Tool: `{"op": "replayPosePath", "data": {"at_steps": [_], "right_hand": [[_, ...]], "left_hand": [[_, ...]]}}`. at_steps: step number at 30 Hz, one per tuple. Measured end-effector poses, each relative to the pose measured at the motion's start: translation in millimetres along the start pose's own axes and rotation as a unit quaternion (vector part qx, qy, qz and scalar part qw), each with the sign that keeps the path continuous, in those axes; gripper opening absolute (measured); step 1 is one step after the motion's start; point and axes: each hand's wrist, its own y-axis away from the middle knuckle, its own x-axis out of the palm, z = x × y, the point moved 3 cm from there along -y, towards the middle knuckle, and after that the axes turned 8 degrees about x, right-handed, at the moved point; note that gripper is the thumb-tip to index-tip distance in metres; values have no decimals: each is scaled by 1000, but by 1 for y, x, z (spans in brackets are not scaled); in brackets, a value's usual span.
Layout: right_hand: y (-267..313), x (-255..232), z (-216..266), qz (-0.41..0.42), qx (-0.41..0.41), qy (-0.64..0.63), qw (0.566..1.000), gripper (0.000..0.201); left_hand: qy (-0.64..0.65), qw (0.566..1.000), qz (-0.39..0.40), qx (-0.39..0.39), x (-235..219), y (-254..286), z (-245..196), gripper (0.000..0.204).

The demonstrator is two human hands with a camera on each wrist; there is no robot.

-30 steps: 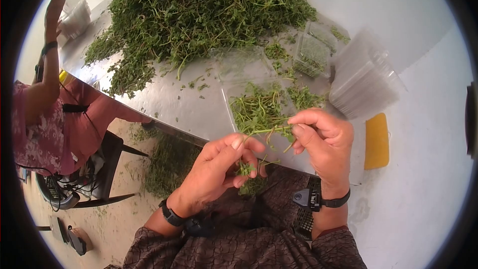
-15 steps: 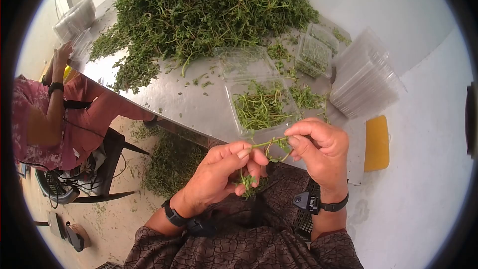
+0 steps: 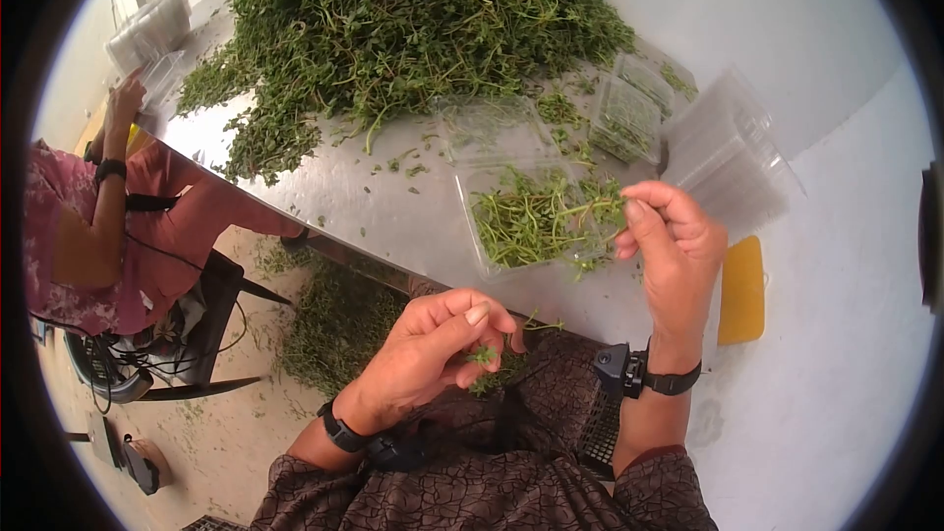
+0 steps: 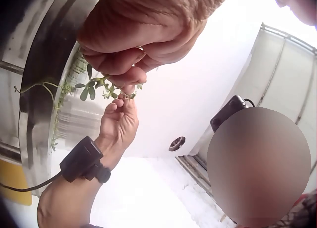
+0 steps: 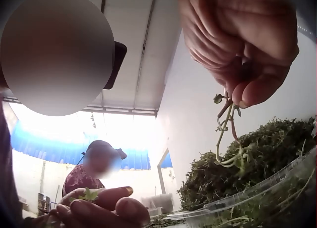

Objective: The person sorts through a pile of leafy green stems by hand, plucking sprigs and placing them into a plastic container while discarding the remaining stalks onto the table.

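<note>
In the head view my right hand (image 3: 678, 246) pinches a green sprig (image 3: 595, 208) at the right side of an open clear box (image 3: 479, 261) with cut stems in it. The right wrist view shows that sprig (image 5: 228, 134) hanging below the fingertips. My left hand (image 3: 433, 349), nearer my body and below the table edge, has its fingers curled round a small leafy piece (image 3: 482, 355). Leaves (image 4: 89, 89) poke out beneath those fingers in the left wrist view. The two hands are apart.
A large heap of greens (image 3: 413, 29) covers the table's far side. Filled clear boxes (image 3: 629, 118), stacked empty boxes (image 3: 733, 147) and a yellow board (image 3: 741, 290) are at the right. Another person (image 3: 93, 246) sits at the left; greens (image 3: 334, 324) lie on the floor.
The stem stretched between both hands is no longer there. My right hand has moved up and right to the box with a sprig; my left hand has moved slightly down, still holding leaves.
</note>
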Motion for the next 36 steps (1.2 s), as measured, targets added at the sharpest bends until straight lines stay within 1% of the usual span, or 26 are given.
{"op": "replayPosePath", "data": {"at_steps": [5, 7, 11, 13, 14, 16, 20, 24, 26, 27, 29, 30, 31, 32, 33, 35, 36], "right_hand": [[-18, 15, -9, 12, 18, -23, 999, 12], [-24, 23, -14, 42, 36, -31, 998, 12], [-34, 36, -23, 64, 45, -41, 996, 13], [-38, 43, -30, 107, 88, -20, 990, 14], [-40, 45, -33, 106, 89, -20, 990, 14], [-42, 52, -41, 140, 122, -15, 983, 15], [-44, 55, -46, 173, 131, -7, 976, 16], [-44, 55, -37, 201, 137, -26, 970, 18], [-44, 60, -41, 174, 122, 3, 977, 17], [-44, 63, -44, 173, 123, 3, 977, 17], [-41, 68, -48, 192, 113, 122, 967, 19], [-40, 68, -48, 191, 113, 122, 967, 19], [-40, 67, -42, 170, 19, 186, 968, 18], [-38, 67, -35, 146, -76, 247, 955, 17], [-36, 67, -32, 146, -76, 247, 955, 17], [-31, 65, -22, 117, -114, 315, 935, 21], [-30, 64, -20, 116, -114, 316, 935, 21]], "left_hand": [[-2, 1000, -13, -7, -4, 0, 0, 29], [-4, 1000, -15, -7, -6, -1, 0, 28], [1, 1000, -24, -14, -7, -3, -1, 28], [1, 1000, -27, -15, -8, -4, -1, 27], [1, 1000, -27, -14, -8, -4, -1, 27], [0, 1000, -27, -14, -8, -5, 0, 27], [-2, 999, -28, -17, -8, -7, 1, 26], [0, 999, -32, -20, -7, -9, 1, 26], [0, 999, -31, -20, -7, -10, 3, 26], [0, 999, -30, -18, -7, -10, 4, 26], [-2, 999, -29, -17, -6, -10, 3, 26], [-3, 999, -29, -15, -6, -10, 2, 26], [-3, 999, -30, -15, -5, -10, 2, 26], [-6, 999, -33, -15, -5, -9, 2, 26], [-9, 999, -35, -15, -5, -9, 2, 26], [-9, 999, -33, -16, -5, -8, 1, 26], [-9, 999, -32, -18, -5, -8, 2, 26]]}}
